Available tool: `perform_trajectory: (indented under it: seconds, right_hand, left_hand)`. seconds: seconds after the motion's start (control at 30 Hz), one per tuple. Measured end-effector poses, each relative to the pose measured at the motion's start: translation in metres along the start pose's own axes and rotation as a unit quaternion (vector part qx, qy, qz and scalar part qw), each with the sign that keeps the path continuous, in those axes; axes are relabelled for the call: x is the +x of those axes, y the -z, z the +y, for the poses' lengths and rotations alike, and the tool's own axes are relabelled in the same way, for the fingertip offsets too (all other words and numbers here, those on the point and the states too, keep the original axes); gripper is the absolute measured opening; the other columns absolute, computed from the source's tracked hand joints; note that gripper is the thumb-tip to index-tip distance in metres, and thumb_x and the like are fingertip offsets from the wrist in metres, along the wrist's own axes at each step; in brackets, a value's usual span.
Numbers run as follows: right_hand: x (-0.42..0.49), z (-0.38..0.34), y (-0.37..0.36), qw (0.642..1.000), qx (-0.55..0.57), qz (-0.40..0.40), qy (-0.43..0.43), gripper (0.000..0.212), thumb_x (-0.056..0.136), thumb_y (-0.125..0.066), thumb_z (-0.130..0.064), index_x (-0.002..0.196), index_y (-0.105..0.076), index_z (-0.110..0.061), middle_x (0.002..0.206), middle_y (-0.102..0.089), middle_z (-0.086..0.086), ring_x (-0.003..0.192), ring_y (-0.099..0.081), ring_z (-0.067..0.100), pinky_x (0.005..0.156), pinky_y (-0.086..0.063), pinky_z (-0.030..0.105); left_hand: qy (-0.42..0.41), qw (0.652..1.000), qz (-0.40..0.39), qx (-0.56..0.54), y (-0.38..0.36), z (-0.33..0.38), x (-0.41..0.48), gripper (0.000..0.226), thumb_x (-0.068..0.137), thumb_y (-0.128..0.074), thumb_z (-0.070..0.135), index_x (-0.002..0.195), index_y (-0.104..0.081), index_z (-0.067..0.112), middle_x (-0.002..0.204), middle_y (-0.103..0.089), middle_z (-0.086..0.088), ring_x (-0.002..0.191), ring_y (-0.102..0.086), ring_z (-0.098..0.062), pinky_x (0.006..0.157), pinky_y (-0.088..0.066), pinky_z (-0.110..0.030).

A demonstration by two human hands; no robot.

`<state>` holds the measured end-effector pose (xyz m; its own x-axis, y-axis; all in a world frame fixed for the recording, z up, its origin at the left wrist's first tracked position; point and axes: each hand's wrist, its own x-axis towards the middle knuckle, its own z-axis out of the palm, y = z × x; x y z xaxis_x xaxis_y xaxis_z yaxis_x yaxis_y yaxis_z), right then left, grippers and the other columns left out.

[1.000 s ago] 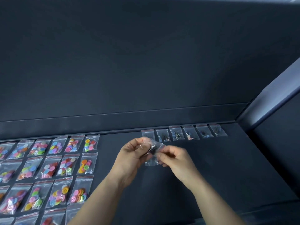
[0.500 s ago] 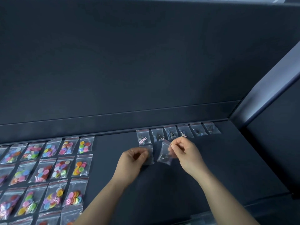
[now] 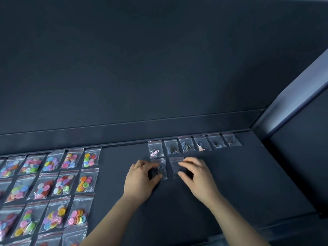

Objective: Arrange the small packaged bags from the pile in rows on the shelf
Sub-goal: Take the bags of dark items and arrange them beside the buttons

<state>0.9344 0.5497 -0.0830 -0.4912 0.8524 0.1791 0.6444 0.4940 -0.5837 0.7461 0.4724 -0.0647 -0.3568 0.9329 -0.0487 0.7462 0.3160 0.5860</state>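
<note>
- The left hand (image 3: 140, 178) lies curled on the left bag (image 3: 163, 172), thumb and fingertips closed round its left side on the shelf (image 3: 248, 183).
- The right hand (image 3: 199, 176) covers part of the right bag (image 3: 174, 167) (it is blurred, so I cannot tell whether it grips or merely presses).
- Both bags lie flat between the hands, just beside each other and not touching.
- Just beyond the fingertips runs the back row of bags (image 3: 186, 145), six of them.
- Well out from the left hand, the button bags (image 3: 65, 181) lie in rows.
</note>
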Motion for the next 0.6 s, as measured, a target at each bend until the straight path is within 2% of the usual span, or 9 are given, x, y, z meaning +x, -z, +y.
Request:
perform_trajectory:
  seconds: [0.13, 0.37, 0.47, 0.6]
  right_hand:
    - [0.0021, 0.0003, -0.0069, 0.999, -0.029, 0.014, 0.001, 0.034, 0.084, -0.060, -0.034, 0.112, -0.070, -0.018, 0.115, -0.065, -0.005, 0.103, -0.058, 0.021, 0.089, -0.049, 0.040]
    - [0.0023, 0.0007, -0.0097, 0.999, -0.042, 0.018, -0.011, 0.034, 0.084, -0.061, -0.033, 0.113, -0.070, -0.017, 0.118, -0.064, -0.004, 0.104, -0.057, 0.022, 0.090, -0.050, 0.042]
    - [0.0014, -0.0001, -0.0087, 0.999, -0.036, 0.018, -0.010, 0.036, 0.086, -0.060, -0.033, 0.116, -0.068, -0.017, 0.121, -0.063, -0.004, 0.107, -0.056, 0.021, 0.093, -0.047, 0.039]
    - [-0.0006, -0.0033, -0.0016, 0.998, 0.033, 0.023, -0.041, 0.034, 0.092, -0.061, -0.027, 0.125, -0.063, -0.019, 0.127, -0.058, -0.008, 0.116, -0.049, 0.013, 0.099, -0.036, 0.022]
  left_hand:
    - [-0.003, 1.000, 0.002, 0.014, -0.0012, 0.0011, 0.0014, 0.039, 0.083, -0.066, 0.045, 0.122, -0.059, 0.041, 0.114, -0.053, 0.011, 0.107, -0.046, -0.011, 0.089, -0.032, -0.014]
    - [-0.001, 1.000, 0.006, 0.030, -0.0041, 0.0016, 0.0040, 0.041, 0.082, -0.064, 0.050, 0.123, -0.057, 0.043, 0.115, -0.053, 0.014, 0.108, -0.047, -0.010, 0.090, -0.035, -0.016]
    - [-0.005, 1.000, 0.009, 0.029, -0.0049, 0.0010, 0.0048, 0.041, 0.082, -0.064, 0.051, 0.122, -0.057, 0.044, 0.114, -0.053, 0.013, 0.107, -0.047, -0.011, 0.091, -0.036, -0.018]
    - [0.014, 0.999, 0.016, -0.045, -0.0012, 0.0004, 0.0002, 0.035, 0.083, -0.066, 0.044, 0.117, -0.061, 0.038, 0.102, -0.053, 0.015, 0.100, -0.050, -0.010, 0.086, -0.040, -0.020]
